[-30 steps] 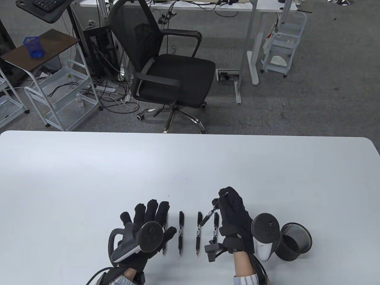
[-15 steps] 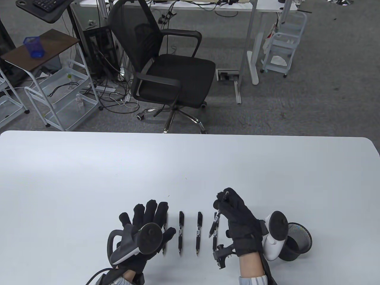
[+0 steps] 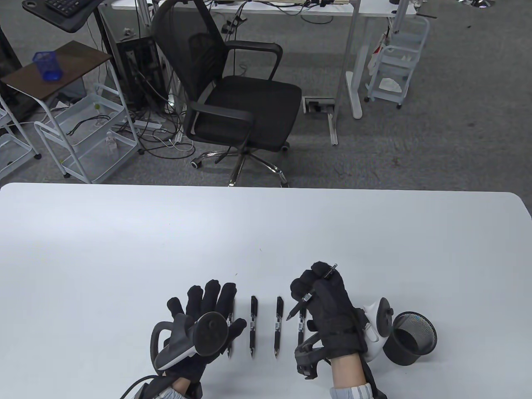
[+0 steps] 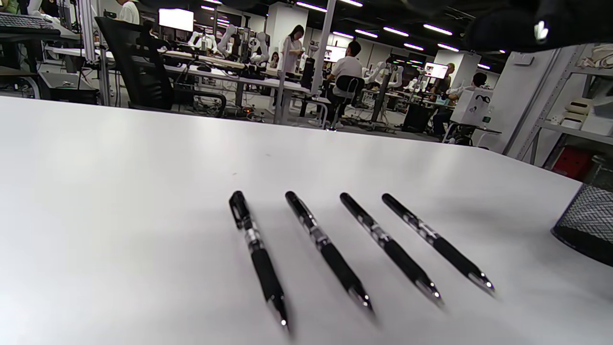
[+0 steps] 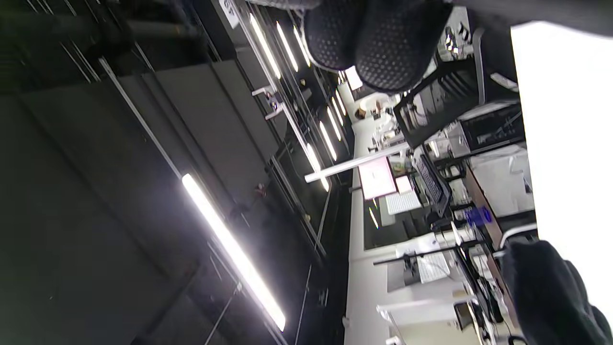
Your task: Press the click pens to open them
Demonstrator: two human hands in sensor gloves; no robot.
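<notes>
White table point(image 3: 124, 232) carries four pens point(image 3: 252, 326) in a row at lower centre. Your right hand point(image 3: 326, 309) grips a fifth pen point(image 3: 309, 296) slanting tip lower-left, button upper-right. Your left hand point(image 3: 205, 309) lies flat, spread, holding nothing.

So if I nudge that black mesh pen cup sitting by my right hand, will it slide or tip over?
The black mesh pen cup will probably slide: it looks squat, about as wide as tall, so tipping seems unlikely unless pushed near its rim. It appears empty and made of thin wire mesh, so likely light and easily shifted on the smooth white table. The right hand beside it holds a pen.
</notes>
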